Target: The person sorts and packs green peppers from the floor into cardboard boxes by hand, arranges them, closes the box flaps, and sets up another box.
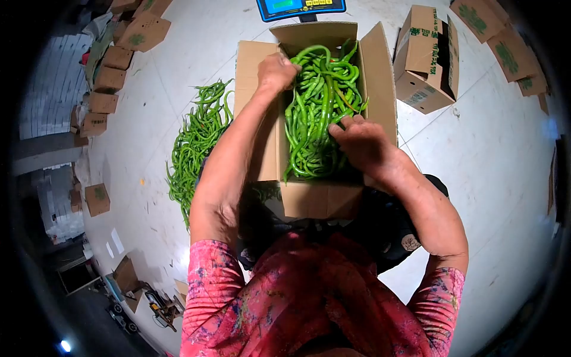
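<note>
Long, thin green chili peppers [308, 110], many curled, fill an open cardboard box [377, 65] between my knees. At the box's upper left, my left hand [277, 72] is closed on the end of a long green chili pepper [315, 50] that arches over the pile. My right hand [364, 141] hangs over the right side of the pile, with its thumb apart from its bent fingers and near the peppers. Its fingertips are partly hidden, and I make out no pepper held there. One orange-tinged pepper [344, 97] lies among the green ones.
A heap of loose green peppers [196, 140] lies on the pale floor left of the box. A scale display [301, 7] stands behind the box. A printed carton [423, 56] is at the right. More cartons [112, 79] line the left side, and others [502, 44] the upper right.
</note>
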Demonstrator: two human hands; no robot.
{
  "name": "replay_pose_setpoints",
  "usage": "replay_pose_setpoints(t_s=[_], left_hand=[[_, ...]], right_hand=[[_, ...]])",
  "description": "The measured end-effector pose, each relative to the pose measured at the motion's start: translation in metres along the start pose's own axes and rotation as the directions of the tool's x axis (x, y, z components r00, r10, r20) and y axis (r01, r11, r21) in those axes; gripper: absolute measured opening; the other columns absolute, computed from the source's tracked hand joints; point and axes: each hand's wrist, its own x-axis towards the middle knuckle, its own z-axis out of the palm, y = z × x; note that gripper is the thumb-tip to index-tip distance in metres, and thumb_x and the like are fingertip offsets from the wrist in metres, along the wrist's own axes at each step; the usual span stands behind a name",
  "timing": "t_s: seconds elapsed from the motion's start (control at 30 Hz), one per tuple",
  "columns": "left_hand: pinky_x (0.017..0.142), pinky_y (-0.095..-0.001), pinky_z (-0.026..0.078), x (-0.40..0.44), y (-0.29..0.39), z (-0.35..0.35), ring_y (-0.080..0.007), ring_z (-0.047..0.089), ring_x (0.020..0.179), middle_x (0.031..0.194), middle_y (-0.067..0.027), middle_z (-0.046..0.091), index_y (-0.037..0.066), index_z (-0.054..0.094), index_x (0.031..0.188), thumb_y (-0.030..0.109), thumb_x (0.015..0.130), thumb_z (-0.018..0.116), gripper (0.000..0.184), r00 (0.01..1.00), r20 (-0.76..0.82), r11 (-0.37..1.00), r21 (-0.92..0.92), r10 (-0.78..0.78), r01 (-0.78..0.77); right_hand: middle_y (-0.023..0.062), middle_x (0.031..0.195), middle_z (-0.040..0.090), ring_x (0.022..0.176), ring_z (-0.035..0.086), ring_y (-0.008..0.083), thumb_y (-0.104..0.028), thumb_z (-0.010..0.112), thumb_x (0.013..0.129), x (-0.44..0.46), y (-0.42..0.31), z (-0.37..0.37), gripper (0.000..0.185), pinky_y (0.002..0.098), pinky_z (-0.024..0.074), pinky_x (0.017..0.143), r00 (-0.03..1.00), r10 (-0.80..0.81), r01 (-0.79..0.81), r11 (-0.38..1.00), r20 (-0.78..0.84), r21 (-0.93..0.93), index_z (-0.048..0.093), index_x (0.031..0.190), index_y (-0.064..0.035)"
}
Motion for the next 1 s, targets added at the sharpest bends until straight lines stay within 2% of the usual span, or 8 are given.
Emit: replay_pose_setpoints(t_s=[0.1, 0.23, 0.5, 0.57, 0.67, 0.77, 0.87, 1.0], left_hand=[[0.08, -0.0425, 0.053, 0.006, -0.003, -0.001, -0.0357, 0.068, 0.083, 0.079, -0.0201, 0.069, 0.003, 0.064, 0.074, 0.029, 0.072, 0.077, 0.029, 0.989, 0.065, 0.976, -0.168, -0.13, 0.139], [0.075, -0.0447, 0.053, -0.005, -0.007, 0.016, -0.0362, 0.068, 0.086, 0.084, -0.0188, 0.069, 0.002, 0.061, 0.093, 0.026, 0.078, 0.078, 0.033, 0.946, -0.183, 0.942, 0.256, 0.267, -0.217], [0.082, -0.0461, 0.051, -0.003, 0.049, 0.042, -0.0376, 0.063, 0.094, 0.102, -0.0189, 0.065, 0.007, 0.068, 0.111, 0.023, 0.08, 0.072, 0.036, 0.851, -0.135, 0.859, 0.157, 0.508, -0.488], [0.085, -0.0469, 0.05, 0.012, 0.062, 0.065, -0.0379, 0.063, 0.098, 0.1, -0.0203, 0.066, 0.007, 0.069, 0.11, 0.028, 0.078, 0.074, 0.039, 0.819, -0.17, 0.837, 0.112, 0.547, -0.536], [0.092, -0.0449, 0.049, 0.034, 0.085, 0.077, -0.0362, 0.062, 0.105, 0.112, -0.0183, 0.066, 0.01, 0.068, 0.116, 0.032, 0.076, 0.076, 0.046, 0.925, 0.105, 0.924, 0.078, 0.366, -0.375], [0.098, -0.0424, 0.048, 0.05, 0.098, 0.094, -0.0333, 0.06, 0.113, 0.122, -0.0138, 0.065, 0.017, 0.066, 0.123, 0.034, 0.077, 0.075, 0.05, 0.925, 0.35, 0.959, 0.178, 0.148, -0.221], [0.094, -0.0425, 0.05, 0.036, 0.094, 0.093, -0.0343, 0.063, 0.107, 0.115, -0.0154, 0.067, 0.015, 0.068, 0.118, 0.032, 0.081, 0.071, 0.041, 0.915, 0.261, 0.905, 0.217, 0.307, -0.365], [0.077, -0.0361, 0.053, 0.023, 0.067, 0.07, -0.0251, 0.07, 0.082, 0.089, -0.011, 0.073, 0.012, 0.073, 0.103, 0.021, 0.086, 0.065, 0.021, 0.874, -0.009, 0.859, -0.183, 0.485, -0.479]], right_hand=[[0.009, 0.087, 0.06, 0.082, 0.064, 0.0271, -0.007, 0.057, 0.076, -0.006, 0.002, 0.006, 0.028, 0.0364, 0.0542, 0.066, 0.997, -0.039, 0.036, 0.998, -0.065, -0.043, 0.061, 0.103, -0.0107], [0.0092, 0.087, 0.059, 0.081, 0.062, 0.0275, -0.006, 0.056, 0.076, -0.008, 0.004, 0.005, 0.029, 0.0371, 0.0517, 0.066, 0.994, -0.071, 0.069, 0.997, -0.086, -0.019, 0.061, 0.104, -0.0091], [0.0131, 0.092, 0.059, 0.087, 0.061, 0.0319, -0.007, 0.058, 0.074, -0.016, -0.004, 0.006, 0.042, 0.0418, 0.0505, 0.071, 0.976, -0.195, 0.217, 0.916, 0.097, -0.338, 0.058, 0.116, -0.0056], [0.0148, 0.095, 0.06, 0.092, 0.062, 0.0336, -0.008, 0.059, 0.073, 0.005, -0.014, -0.017, 0.046, 0.0429, 0.0512, 0.073, 0.923, 0.051, -0.034, 0.998, 0.382, -0.051, 0.056, 0.119, -0.0044], [0.0168, 0.099, 0.06, 0.094, 0.062, 0.0353, -0.008, 0.059, 0.074, -0.003, -0.018, -0.021, 0.05, 0.0438, 0.0523, 0.077, 0.966, -0.004, 0.032, 0.994, 0.26, -0.104, 0.053, 0.123, -0.0031], [0.0171, 0.101, 0.06, 0.092, 0.064, 0.0348, -0.008, 0.058, 0.075, 0.017, -0.019, -0.049, 0.052, 0.044, 0.0533, 0.076, 0.84, 0.191, -0.241, 0.97, 0.508, 0.035, 0.052, 0.127, -0.0035], [0.0174, 0.1, 0.06, 0.089, 0.064, 0.0345, -0.008, 0.058, 0.076, 0.014, -0.007, -0.044, 0.052, 0.044, 0.0539, 0.074, 0.822, 0.214, -0.319, 0.941, 0.527, 0.115, 0.051, 0.128, -0.0037], [0.0174, 0.099, 0.06, 0.088, 0.065, 0.0343, -0.007, 0.057, 0.077, 0.021, -0.004, -0.069, 0.051, 0.044, 0.0538, 0.071, 0.78, 0.235, -0.373, 0.919, 0.58, 0.13, 0.052, 0.128, -0.0038]])
